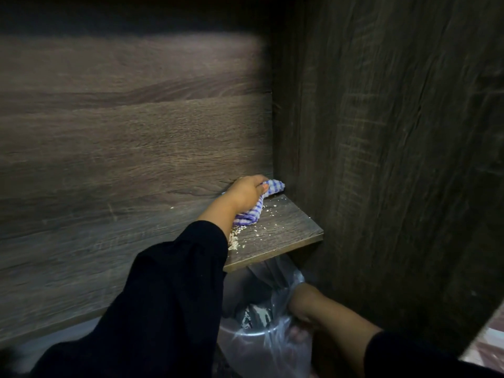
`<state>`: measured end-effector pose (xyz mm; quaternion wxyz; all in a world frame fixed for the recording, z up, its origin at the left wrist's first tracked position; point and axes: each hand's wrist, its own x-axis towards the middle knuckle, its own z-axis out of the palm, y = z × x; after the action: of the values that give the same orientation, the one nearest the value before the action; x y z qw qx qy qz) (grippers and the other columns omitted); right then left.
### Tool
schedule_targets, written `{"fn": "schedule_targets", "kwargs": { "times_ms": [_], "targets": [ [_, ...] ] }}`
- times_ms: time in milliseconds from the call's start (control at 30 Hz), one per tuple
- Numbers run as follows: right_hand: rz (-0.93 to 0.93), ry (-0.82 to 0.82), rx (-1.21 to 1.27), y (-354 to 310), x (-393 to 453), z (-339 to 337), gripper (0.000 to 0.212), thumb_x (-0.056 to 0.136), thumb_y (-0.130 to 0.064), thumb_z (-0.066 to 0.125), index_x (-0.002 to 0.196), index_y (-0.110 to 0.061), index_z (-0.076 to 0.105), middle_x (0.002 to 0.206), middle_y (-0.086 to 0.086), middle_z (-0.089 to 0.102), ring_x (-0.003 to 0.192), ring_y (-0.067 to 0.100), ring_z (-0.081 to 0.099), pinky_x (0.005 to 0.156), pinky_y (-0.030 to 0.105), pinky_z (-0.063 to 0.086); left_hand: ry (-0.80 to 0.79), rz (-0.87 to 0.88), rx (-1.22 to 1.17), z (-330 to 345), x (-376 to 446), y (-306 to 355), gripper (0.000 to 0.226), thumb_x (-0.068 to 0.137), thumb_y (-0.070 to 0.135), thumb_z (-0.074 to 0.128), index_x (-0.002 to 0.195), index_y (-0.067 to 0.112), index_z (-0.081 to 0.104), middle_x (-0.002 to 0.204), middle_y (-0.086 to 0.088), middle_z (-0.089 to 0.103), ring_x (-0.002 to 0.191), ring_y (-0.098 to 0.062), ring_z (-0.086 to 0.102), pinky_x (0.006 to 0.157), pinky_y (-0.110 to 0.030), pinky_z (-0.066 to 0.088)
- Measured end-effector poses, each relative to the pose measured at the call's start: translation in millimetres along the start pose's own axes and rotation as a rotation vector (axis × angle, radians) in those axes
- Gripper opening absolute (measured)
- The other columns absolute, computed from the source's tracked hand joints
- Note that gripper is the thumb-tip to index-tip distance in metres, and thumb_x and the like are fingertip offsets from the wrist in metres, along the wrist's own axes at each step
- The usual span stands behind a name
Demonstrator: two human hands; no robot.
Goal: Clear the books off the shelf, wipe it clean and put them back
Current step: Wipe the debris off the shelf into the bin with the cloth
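Observation:
The dark wooden shelf (289,230) holds no books that I can see. My left hand (245,193) grips a blue-and-white checked cloth (268,192) and presses it into the shelf's back right corner. Pale crumbs (236,237) lie scattered on the board near my wrist and toward the front edge. Below the shelf edge my right hand (302,306) grips the rim of a bin lined with a clear plastic bag (272,339), holding it under the front edge. Crumbs show inside the bin.
A wooden side panel (395,159) rises right beside the cloth, and the back panel (136,132) fills the left. The bin stands on a pale floor. A pinkish surface (488,347) shows at the far right.

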<state>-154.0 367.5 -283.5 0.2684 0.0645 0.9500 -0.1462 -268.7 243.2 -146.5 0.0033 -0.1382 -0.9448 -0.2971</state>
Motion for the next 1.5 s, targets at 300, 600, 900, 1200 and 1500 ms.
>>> {"fn": "schedule_targets", "kwargs": {
  "times_ms": [300,600,900,1200,1500],
  "targets": [
    [-0.016,0.12,0.092,-6.0,-20.6,-1.3,0.042,0.1,-0.018,0.036,0.138,-0.003,0.042,0.144,0.017,0.042,0.133,0.032,0.04,0.112,0.041,0.031,0.236,0.099,0.043,-33.1,-13.9,-7.0,0.033,0.099,0.024,0.048,0.129,0.016,0.059,0.123,-0.01,0.065,0.114,-0.024,0.058,0.096,-0.026,0.04],
    [0.032,0.17,0.922,2.2,-45.6,-31.8,0.015,0.086,-0.003,0.052,0.099,-0.005,0.059,0.083,0.021,0.068,0.054,0.03,0.069,0.045,0.035,0.057,0.244,-0.012,0.129,-7.3,5.5,16.3,0.032,0.096,0.024,0.051,0.123,0.011,0.063,0.113,-0.017,0.067,0.104,-0.032,0.062,0.088,-0.033,0.048],
    [0.037,0.192,0.905,-0.8,-51.7,-40.0,0.013,0.086,-0.001,0.05,0.093,-0.011,0.054,0.082,0.021,0.066,0.052,0.033,0.07,0.054,0.046,0.06,-0.097,0.014,0.282,-8.0,0.1,30.8,0.04,0.099,0.019,0.047,0.138,0.018,0.049,0.136,-0.009,0.054,0.122,-0.025,0.052,0.097,-0.028,0.038],
    [0.03,0.148,0.857,-5.4,-67.0,-47.1,0.015,0.087,-0.002,0.048,0.101,-0.004,0.052,0.058,0.021,0.067,0.051,0.033,0.069,0.059,0.047,0.06,-0.252,0.185,0.276,-11.9,-35.4,44.3,0.039,0.095,0.005,0.05,0.13,0.019,0.059,0.134,-0.002,0.057,0.121,-0.019,0.053,0.105,-0.028,0.036],
    [0.009,0.117,0.788,-2.8,-102.1,-66.0,0.012,0.093,-0.004,0.047,0.083,-0.009,0.043,0.036,0.014,0.059,0.033,0.024,0.061,0.034,0.026,0.049,0.15,-0.013,0.264,-97.1,-87.3,-17.1,0.03,0.094,0.005,0.051,0.12,0.008,0.066,0.117,-0.014,0.068,0.101,-0.021,0.062,0.078,-0.022,0.038]
  ]
}}
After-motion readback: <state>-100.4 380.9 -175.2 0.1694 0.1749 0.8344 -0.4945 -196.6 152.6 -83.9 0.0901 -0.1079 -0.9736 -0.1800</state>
